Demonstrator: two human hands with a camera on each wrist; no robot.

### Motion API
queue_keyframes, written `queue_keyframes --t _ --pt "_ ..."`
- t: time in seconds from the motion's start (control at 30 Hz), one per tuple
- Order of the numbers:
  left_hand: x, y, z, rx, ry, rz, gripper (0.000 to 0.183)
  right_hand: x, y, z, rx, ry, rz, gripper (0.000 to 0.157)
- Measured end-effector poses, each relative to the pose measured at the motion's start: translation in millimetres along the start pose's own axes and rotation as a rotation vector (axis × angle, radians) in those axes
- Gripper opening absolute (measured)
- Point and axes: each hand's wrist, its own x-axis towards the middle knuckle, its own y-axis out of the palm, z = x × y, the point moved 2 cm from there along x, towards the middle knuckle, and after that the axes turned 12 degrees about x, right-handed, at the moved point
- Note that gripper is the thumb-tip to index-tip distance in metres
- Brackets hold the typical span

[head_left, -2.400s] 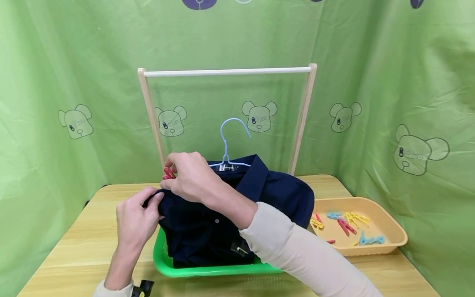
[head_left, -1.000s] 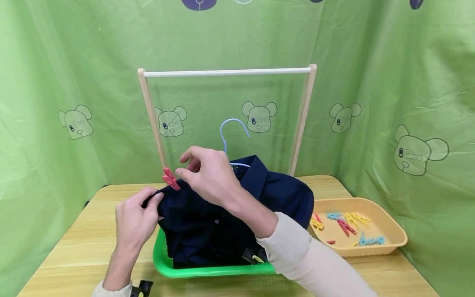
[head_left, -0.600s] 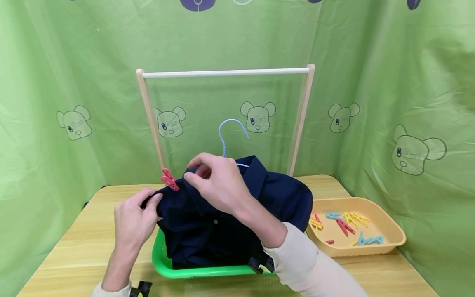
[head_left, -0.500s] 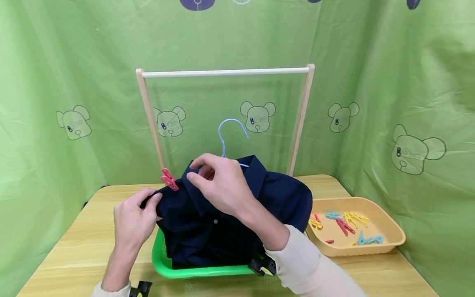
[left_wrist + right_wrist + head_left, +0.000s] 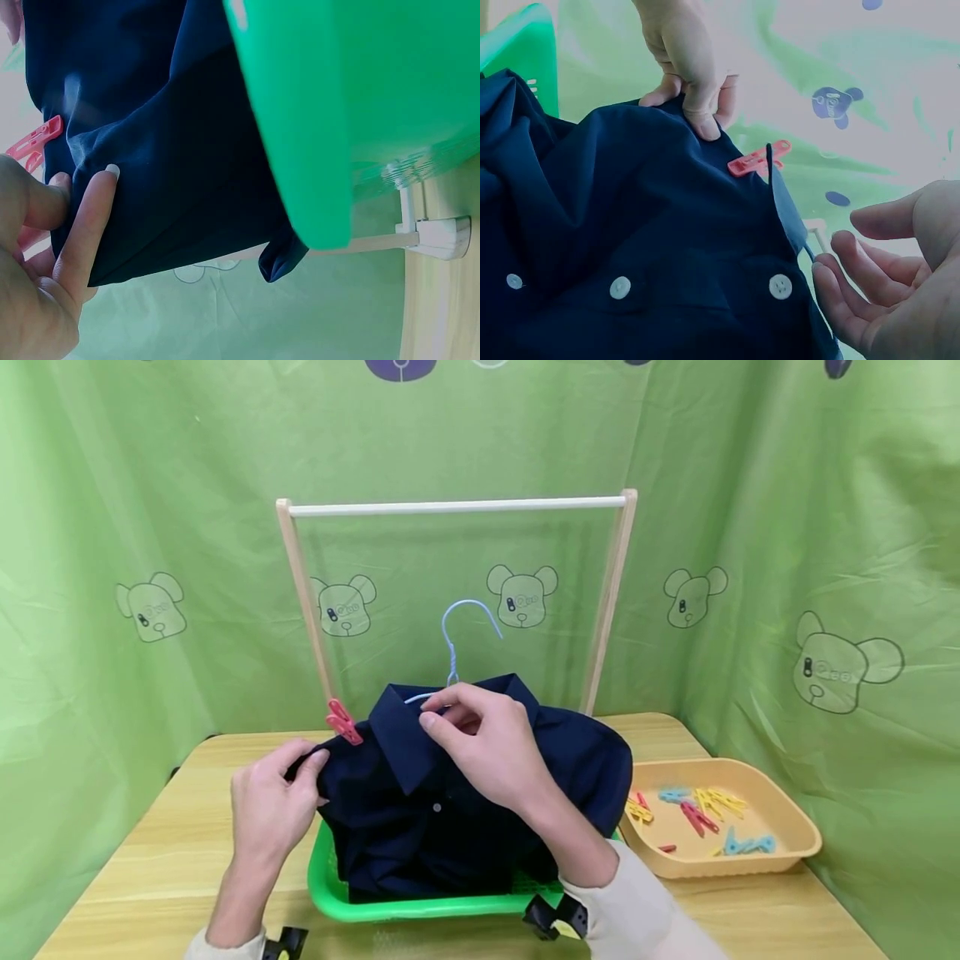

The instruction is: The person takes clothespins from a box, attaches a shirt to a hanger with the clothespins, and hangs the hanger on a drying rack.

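Note:
A dark navy button-up shirt (image 5: 457, 835) hangs over a light-blue wire hanger (image 5: 452, 656), its lower part inside a green basket (image 5: 420, 908). My left hand (image 5: 272, 797) pinches the shirt's shoulder at the left end. Just beside those fingers, a red clothespin (image 5: 344, 723) is clipped on the shoulder, seen too in the right wrist view as a red clothespin (image 5: 757, 159). In front of the collar hovers my right hand (image 5: 491, 743), fingers loosely bent and holding nothing. The hanger's left arm is mostly hidden by the shirt.
Behind the basket stands a wooden rack with a white rail (image 5: 457, 507). At the right, an orange tray (image 5: 795, 814) contains several red, yellow and blue clothespins. Green curtains (image 5: 750, 485) enclose the wooden table (image 5: 172, 852).
My right hand has let go of the red clothespin, leaving it clipped on the shoulder, and moved right to the collar. My left hand keeps its pinch on the shirt.

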Motion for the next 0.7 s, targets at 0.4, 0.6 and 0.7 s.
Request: queue_keyframes --t 0.4,0.6,0.7 --pt "-0.4 2.0 -1.6 0.009 0.014 -0.011 0.009 -18.6 -34.8 -9.6 0.116 0.039 -0.047 0.016" --pt "-0.8 1.5 -1.7 0.021 0.026 -0.023 0.010 -24.2 -52.4 -18.8 0.141 0.059 -0.112 0.017" --pt "-0.8 0.7 -1.1 0.022 0.026 -0.023 0.009 -27.2 -60.3 -24.1 0.141 0.073 -0.154 0.016"
